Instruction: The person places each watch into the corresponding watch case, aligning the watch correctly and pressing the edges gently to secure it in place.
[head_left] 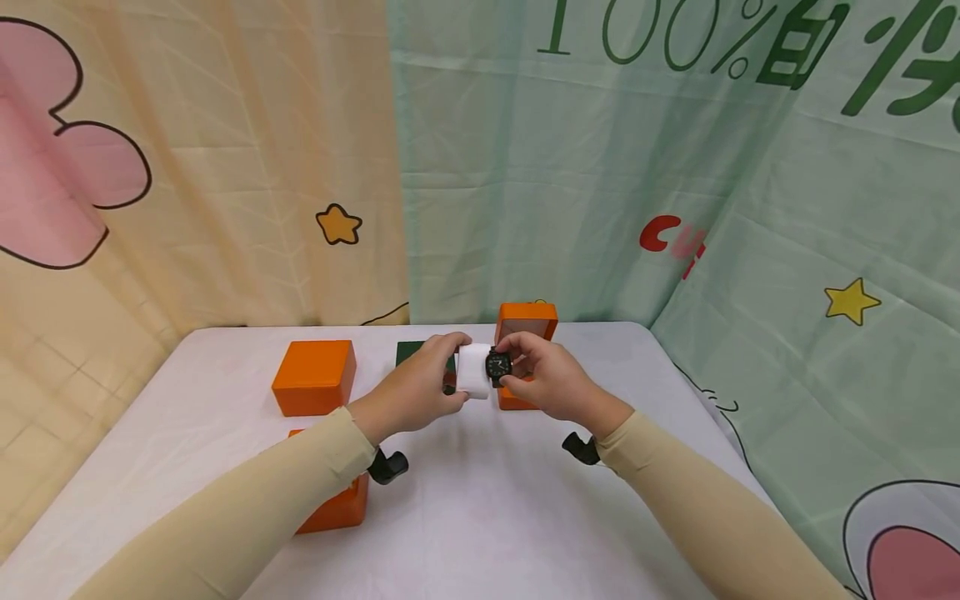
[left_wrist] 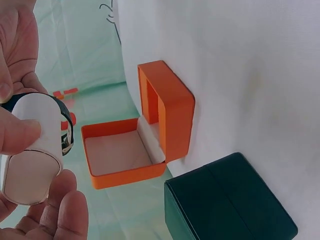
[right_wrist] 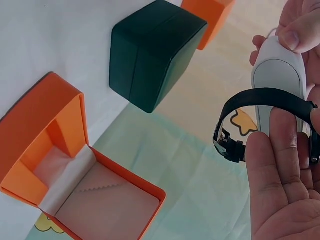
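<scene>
Above the white table my left hand grips a white watch cushion, also seen close up as the cushion and cushion. My right hand pinches a black wristwatch whose strap loops round the cushion's end. Just behind and below the hands stands an open orange box with a pale lining; its lid is upright. The same open box shows in the right wrist view.
A shut dark green box sits beside the open one, partly hidden behind my left hand. A shut orange box stands at left, another orange box under my left forearm. Printed cloth walls surround the table.
</scene>
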